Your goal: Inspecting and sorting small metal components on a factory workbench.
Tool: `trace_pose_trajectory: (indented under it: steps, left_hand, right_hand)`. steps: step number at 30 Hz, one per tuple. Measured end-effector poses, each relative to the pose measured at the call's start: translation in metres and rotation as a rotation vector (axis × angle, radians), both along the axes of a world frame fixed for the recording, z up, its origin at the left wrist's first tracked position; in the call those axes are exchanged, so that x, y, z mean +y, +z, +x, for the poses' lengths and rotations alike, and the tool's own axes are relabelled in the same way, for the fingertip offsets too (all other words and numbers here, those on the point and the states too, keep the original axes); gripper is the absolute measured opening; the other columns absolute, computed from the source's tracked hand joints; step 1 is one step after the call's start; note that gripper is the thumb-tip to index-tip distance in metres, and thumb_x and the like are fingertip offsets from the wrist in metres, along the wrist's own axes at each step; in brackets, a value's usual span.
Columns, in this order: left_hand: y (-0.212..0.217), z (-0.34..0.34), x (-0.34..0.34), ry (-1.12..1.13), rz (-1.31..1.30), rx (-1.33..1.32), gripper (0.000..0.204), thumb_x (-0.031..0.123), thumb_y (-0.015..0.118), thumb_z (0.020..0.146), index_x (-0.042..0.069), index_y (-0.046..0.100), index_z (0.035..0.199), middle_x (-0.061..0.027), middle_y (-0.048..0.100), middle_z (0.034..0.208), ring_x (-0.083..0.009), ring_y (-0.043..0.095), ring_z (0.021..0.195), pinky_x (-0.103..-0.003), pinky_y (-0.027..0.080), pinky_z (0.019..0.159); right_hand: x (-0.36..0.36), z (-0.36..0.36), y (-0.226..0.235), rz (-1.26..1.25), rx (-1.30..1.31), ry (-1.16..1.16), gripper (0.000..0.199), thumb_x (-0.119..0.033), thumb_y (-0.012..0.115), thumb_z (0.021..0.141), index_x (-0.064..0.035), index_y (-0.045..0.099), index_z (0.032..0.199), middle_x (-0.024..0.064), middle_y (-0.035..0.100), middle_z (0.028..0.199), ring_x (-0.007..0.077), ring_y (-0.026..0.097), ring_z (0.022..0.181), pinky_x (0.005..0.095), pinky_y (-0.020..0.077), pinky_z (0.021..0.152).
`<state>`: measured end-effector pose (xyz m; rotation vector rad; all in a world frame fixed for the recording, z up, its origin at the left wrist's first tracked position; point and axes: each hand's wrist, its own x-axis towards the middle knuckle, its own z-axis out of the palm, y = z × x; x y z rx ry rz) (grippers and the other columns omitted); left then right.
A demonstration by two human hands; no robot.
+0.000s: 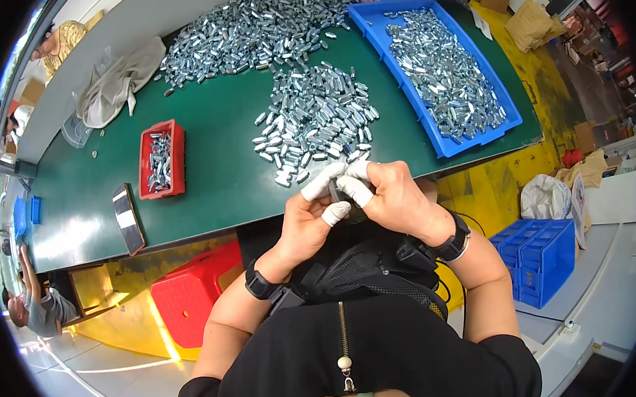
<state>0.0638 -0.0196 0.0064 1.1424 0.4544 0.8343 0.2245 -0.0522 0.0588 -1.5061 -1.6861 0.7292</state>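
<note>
My left hand [308, 223] and my right hand [398, 197] meet at the table's near edge, with white covers on several fingertips. Between them is a small dark grey piece [336, 192], pinched by the left fingers and thumb; its kind is mostly hidden. The right thumb and fingers are closed together right beside it, and what they grip is covered. Just beyond my hands lies a loose pile of small shiny metal cylinders [316, 115]. A larger heap of similar pieces [252, 31] spreads behind it.
A blue tray [513, 122] of metal pieces stands at the right. To the left are a red bin [144, 180] with pieces and a phone [127, 218] on the green table [220, 127]. A red stool [181, 299] and blue crates [540, 259] stand below table height. Other people are at the far left.
</note>
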Motion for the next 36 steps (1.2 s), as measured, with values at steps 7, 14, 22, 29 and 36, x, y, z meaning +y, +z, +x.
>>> trace_pose_trajectory:
  steps: [7,14,22,29,36]
  left_hand:
    - [-0.006,-0.007,0.001,0.030,0.190,0.098,0.053,-0.005,0.060,0.082,0.004,0.044,0.131,-0.0039,0.057,0.106,-0.0091,0.054,0.088,-0.025,0.046,0.081]
    - [-0.002,-0.007,0.001,0.013,0.198,0.138,0.053,-0.001,0.061,0.083,0.004,0.042,0.132,-0.0008,0.057,0.090,-0.0065,0.051,0.079,-0.023,0.046,0.074]
    - [0.005,-0.008,0.002,-0.050,-0.014,0.125,0.046,0.014,0.058,0.089,0.004,0.042,0.131,-0.0008,0.054,0.078,-0.0054,0.047,0.064,-0.019,0.042,0.060]
    - [0.005,-0.014,0.014,-0.382,-0.256,0.001,0.039,0.015,0.053,0.092,0.001,0.043,0.127,-0.0017,0.055,0.077,-0.0056,0.046,0.060,-0.019,0.039,0.056]
    - [0.012,0.004,-0.005,0.033,0.226,0.173,0.038,0.007,0.052,0.090,0.001,0.043,0.127,-0.0045,0.058,0.082,-0.0085,0.054,0.068,-0.021,0.045,0.064]
  right_hand:
    - [-0.004,-0.006,-0.005,-0.037,0.149,0.034,0.020,-0.016,0.055,0.086,0.0023,0.060,0.078,0.0195,0.057,0.064,0.0300,0.059,0.059,0.0352,0.0448,0.054]
    - [-0.004,0.004,-0.008,-0.252,0.134,0.054,0.020,-0.016,0.053,0.088,0.0021,0.057,0.081,0.0132,0.055,0.064,0.0183,0.054,0.058,0.0315,0.0433,0.056]
    - [-0.008,-0.006,-0.004,0.020,0.337,0.043,0.006,-0.007,0.056,0.086,-0.0017,0.057,0.089,0.0069,0.058,0.072,0.0169,0.054,0.062,0.0294,0.0437,0.057]
    - [-0.011,0.005,-0.016,0.363,-0.081,0.127,0.006,-0.004,0.057,0.083,-0.0032,0.057,0.089,0.0116,0.060,0.075,0.0297,0.058,0.067,0.0327,0.0465,0.061]
    - [-0.015,0.000,-0.021,0.038,0.322,-0.051,0.009,-0.011,0.059,0.086,-0.0037,0.056,0.091,0.0077,0.058,0.073,0.0157,0.054,0.062,0.0301,0.0440,0.056]
